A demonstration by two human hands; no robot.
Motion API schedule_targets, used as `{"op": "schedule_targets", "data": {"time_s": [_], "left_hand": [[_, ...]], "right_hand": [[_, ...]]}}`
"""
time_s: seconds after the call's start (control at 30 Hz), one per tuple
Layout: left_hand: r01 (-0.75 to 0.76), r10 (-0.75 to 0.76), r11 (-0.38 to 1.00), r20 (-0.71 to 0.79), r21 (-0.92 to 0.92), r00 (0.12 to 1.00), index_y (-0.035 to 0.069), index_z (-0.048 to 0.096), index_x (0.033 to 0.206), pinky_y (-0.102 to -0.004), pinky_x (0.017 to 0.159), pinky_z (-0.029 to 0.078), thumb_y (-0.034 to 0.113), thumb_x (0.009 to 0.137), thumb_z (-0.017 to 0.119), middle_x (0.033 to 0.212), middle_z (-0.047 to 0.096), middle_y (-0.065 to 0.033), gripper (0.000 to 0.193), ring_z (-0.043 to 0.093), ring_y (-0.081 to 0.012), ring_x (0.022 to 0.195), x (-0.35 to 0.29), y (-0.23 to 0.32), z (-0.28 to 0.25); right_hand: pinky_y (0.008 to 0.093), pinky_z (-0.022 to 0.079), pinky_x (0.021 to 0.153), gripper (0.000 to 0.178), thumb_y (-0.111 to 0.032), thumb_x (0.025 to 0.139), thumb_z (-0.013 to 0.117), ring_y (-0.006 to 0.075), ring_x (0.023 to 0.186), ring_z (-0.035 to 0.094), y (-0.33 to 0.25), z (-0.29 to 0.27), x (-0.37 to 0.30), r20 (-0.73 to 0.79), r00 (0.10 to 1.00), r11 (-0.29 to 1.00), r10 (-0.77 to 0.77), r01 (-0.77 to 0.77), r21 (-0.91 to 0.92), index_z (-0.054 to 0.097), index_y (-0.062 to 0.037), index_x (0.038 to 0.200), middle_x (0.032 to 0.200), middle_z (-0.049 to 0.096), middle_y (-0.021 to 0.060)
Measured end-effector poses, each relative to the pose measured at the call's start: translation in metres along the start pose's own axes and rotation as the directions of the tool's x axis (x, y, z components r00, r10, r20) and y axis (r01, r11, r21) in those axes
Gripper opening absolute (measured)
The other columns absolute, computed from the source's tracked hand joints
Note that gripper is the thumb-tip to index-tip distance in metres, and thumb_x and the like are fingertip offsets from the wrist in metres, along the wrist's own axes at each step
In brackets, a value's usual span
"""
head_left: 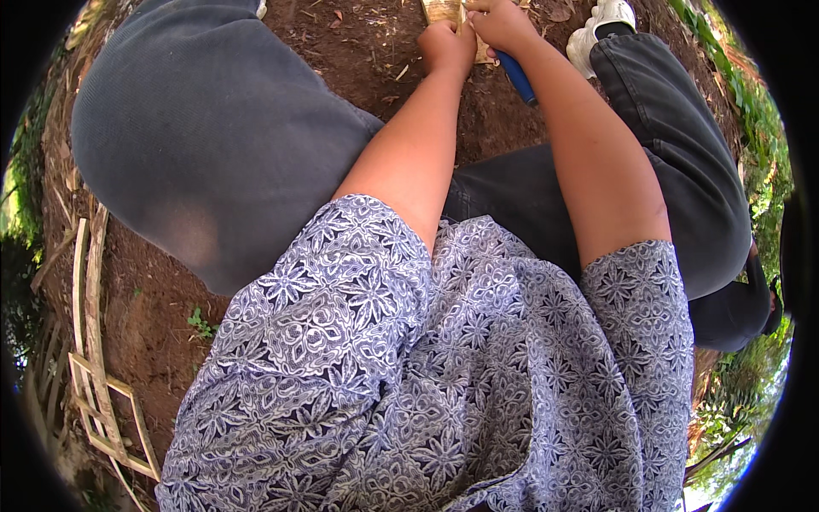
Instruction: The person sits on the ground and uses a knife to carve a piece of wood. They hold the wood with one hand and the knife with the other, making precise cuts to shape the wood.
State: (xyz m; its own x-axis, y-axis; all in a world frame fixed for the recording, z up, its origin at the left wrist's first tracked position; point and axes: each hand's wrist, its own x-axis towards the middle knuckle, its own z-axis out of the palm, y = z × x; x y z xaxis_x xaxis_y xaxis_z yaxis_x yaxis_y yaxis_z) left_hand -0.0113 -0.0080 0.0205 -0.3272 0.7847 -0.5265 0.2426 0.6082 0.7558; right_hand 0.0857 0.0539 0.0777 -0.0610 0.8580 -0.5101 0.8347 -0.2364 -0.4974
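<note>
At the top edge of the view, my left hand (448, 47) is closed on a pale piece of wood (441, 10) held low over the ground. Right beside it, my right hand (505, 27) grips a tool with a blue handle (517, 79). The handle's end sticks out below my palm, toward me. The tool's working end is cut off or hidden by my fingers, so its kind does not show. Both hands are close together at the wood.
Brown soil (358, 51) with wood chips and dry leaves lies around my hands. My bent legs in dark trousers (213, 128) flank them. A light wooden frame (111, 418) and long sticks (90, 299) lie at left. Someone in dark clothing (729, 316) is at right, near green plants.
</note>
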Motion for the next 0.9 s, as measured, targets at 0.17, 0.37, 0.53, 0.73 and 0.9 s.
{"op": "schedule_targets", "data": {"time_s": [0.17,0.37,0.53,0.73,0.9], "left_hand": [[0.022,-0.022,1.0,-0.011,0.011,1.0,0.0,0.07,0.072,-0.0449,0.06,0.052,0.037,0.087,0.072,0.069,0.068,-0.0212,0.04,0.068,-0.0339,0.062,0.001,0.003,0.003],[0.0,0.001,1.0,-0.047,0.011,0.999,0.0,0.07,0.072,-0.045,0.061,0.054,0.034,0.084,0.074,0.069,0.068,-0.0219,0.036,0.069,-0.0349,0.064,0.003,-0.006,0.002],[-0.051,0.055,0.997,-0.059,0.061,0.997,0.001,0.07,0.071,-0.0458,0.064,0.055,0.032,0.083,0.075,0.072,0.069,-0.0208,0.034,0.071,-0.0353,0.067,0.002,-0.002,0.011],[0.197,-0.168,0.946,0.129,-0.259,0.977,0.002,0.059,0.075,-0.0416,0.06,0.056,0.026,0.084,0.078,0.07,0.07,-0.0144,0.032,0.074,-0.0271,0.067,-0.005,0.004,0.001],[0.086,-0.08,0.983,0.042,-0.163,0.996,0.003,0.058,0.073,-0.0374,0.056,0.057,0.024,0.083,0.079,0.069,0.07,-0.013,0.032,0.071,-0.0212,0.06,0.003,-0.002,0.004]], "right_hand": [[0.0434,0.054,0.096,0.031,-0.02,0.084,0.065,0.0359,0.105,0.071,0.002,0.003,0.009,-0.017,0.999,0.996,0.03,-0.031,-0.087,0.078,-0.012,0.111,0.108,0.073,0.0228],[0.0439,0.054,0.096,0.033,-0.019,0.083,0.065,0.0369,0.106,0.071,-0.004,0.013,0.005,-0.074,0.997,0.997,0.031,-0.036,-0.069,0.077,-0.0097,0.112,0.109,0.073,0.0232],[0.0443,0.055,0.092,0.033,-0.024,0.084,0.068,0.0371,0.103,0.072,0.021,0.021,0.056,-0.096,0.995,0.99,0.035,-0.048,-0.135,0.077,-0.0091,0.112,0.108,0.073,0.0243],[0.0436,0.057,0.086,0.031,-0.031,0.087,0.068,0.0337,0.094,0.073,0.025,-0.005,0.043,0.072,0.997,1.0,0.029,-0.029,-0.001,0.078,-0.0128,0.111,0.102,0.075,0.0227],[0.043,0.057,0.084,0.028,-0.027,0.088,0.065,0.034,0.091,0.073,0.033,-0.001,0.022,0.076,0.995,0.988,-0.062,0.072,-0.137,0.079,-0.0202,0.111,0.102,0.075,0.0194]]}}
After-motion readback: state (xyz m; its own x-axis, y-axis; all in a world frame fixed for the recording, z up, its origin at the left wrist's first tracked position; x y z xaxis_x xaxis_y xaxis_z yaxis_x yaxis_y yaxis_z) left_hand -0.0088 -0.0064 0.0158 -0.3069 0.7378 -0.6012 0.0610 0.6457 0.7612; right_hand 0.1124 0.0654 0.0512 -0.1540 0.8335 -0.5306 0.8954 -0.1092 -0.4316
